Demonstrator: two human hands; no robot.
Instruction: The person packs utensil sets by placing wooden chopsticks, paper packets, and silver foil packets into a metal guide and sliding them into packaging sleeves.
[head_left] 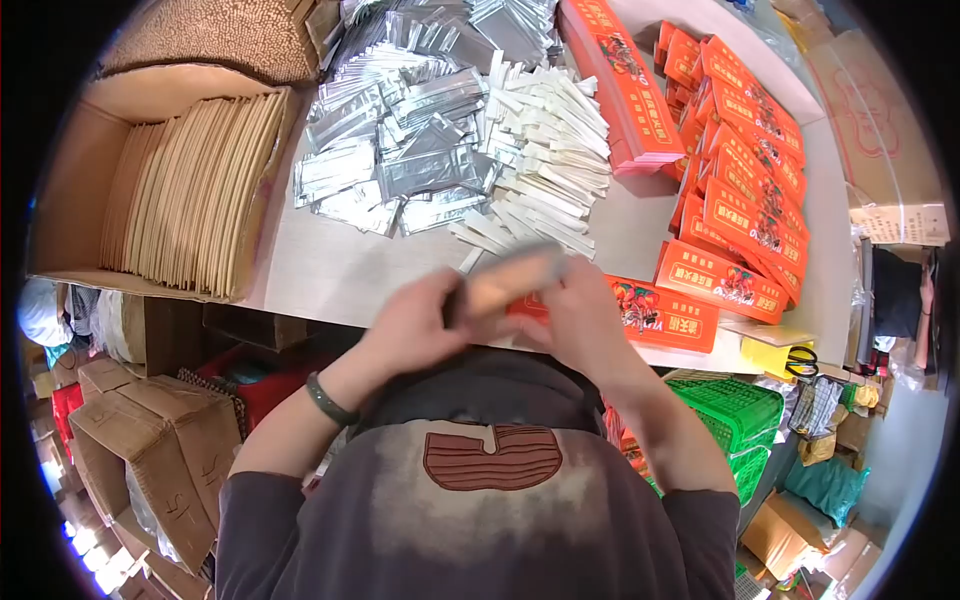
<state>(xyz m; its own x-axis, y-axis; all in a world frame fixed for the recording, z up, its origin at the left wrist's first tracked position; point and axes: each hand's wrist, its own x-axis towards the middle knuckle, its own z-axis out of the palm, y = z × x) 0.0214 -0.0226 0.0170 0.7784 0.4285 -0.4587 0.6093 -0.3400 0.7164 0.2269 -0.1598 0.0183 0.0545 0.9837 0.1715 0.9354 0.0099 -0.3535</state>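
Note:
Close to my body, at the table's front edge, my left hand (415,320) and my right hand (580,312) are closed around a tan oblong item (505,282) with a greyish end. Motion blurs it, so its kind is unclear. Just behind and right of my right hand lies a red printed paper sleeve (670,318). Beyond my hands are a heap of slim white paper-wrapped strips (545,150) and a heap of flat silvery packets (430,170). A long stack of red printed sleeves (630,90) and a loose pile of red sleeves (750,190) lie to the right.
At the left stands an open cardboard box (75,245) packed with thin wooden sticks (195,190). Behind it are more bundled sticks (210,40). Black-handled scissors (801,361) sit at the table's right corner. Below are a green plastic crate (735,410) and cardboard boxes (150,440).

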